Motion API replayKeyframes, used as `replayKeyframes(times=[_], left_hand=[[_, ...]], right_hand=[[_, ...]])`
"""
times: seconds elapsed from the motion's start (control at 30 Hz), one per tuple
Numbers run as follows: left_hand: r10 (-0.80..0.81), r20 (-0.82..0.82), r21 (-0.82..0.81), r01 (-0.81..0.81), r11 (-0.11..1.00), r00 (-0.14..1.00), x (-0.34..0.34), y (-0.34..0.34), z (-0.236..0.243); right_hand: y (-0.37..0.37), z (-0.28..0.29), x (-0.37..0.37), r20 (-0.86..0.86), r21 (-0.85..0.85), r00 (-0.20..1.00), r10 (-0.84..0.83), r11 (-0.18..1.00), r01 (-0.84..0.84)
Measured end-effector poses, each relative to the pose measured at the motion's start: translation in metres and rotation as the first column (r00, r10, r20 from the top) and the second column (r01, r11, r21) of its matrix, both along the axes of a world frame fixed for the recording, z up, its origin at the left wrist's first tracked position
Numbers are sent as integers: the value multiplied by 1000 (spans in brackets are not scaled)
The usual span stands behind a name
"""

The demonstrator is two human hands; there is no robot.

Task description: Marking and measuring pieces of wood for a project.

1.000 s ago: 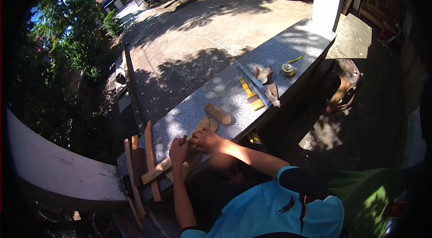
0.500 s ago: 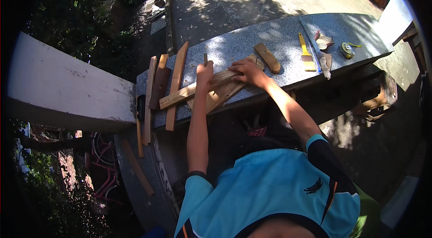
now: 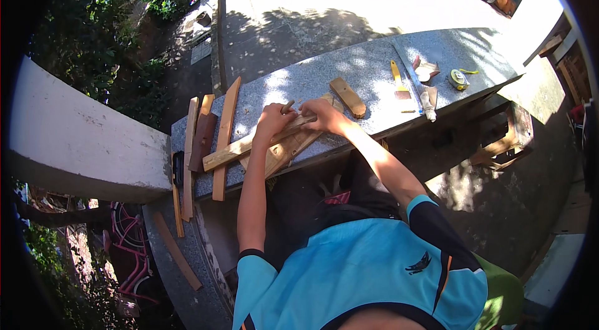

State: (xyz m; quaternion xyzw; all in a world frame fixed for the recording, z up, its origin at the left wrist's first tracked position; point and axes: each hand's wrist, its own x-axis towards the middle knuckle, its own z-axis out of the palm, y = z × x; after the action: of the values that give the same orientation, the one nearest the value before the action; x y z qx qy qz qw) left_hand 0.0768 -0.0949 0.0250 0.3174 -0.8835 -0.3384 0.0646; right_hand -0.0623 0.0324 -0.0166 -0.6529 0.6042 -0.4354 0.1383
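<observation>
Wall point(image 3: 93, 136) first, chunky and whitish, right up against the left end of the speckled grey desk point(image 3: 374, 71). Next to it there's a thin wood strip point(image 3: 189, 161), then a dark brown piece point(image 3: 204, 142) and a longer reddish strip point(image 3: 227, 130) sticking out past the near edge. The main thing is a pale wooden bar point(image 3: 232, 152), lying at a slant on the desk, its left end crossing over that reddish strip and the rest running over a flat board point(image 3: 284, 154) with a hole in it. Left hand point(image 3: 274, 123) is at the bar, closed around a short stick point(image 3: 287, 106) that pokes out the top. Right hand point(image 3: 323, 116) is just beside it with bent fingers down at the bar's far end; can't tell if it's really gripping or only resting there. Past that, a rounded block point(image 3: 348, 98) sits near the right hand, then a yellow-handled brush point(image 3: 397, 77), a long metal ruler point(image 3: 405, 63) alongside it, and a tape measure point(image 3: 458, 81) furthest right.
</observation>
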Motion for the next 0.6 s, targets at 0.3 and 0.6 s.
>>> replayKeyframes(times=[0.3, 0.6], left_hand=[[-153, 143, 135, 134, 982, 978, -2, -18, 1], [-248, 193, -118, 273, 955, 949, -5, -13, 9]], right_hand=[[4, -14, 5, 113, -25, 993, 24, 999, -21], [3, -13, 0, 115, -92, 993, 13, 996, -2]])
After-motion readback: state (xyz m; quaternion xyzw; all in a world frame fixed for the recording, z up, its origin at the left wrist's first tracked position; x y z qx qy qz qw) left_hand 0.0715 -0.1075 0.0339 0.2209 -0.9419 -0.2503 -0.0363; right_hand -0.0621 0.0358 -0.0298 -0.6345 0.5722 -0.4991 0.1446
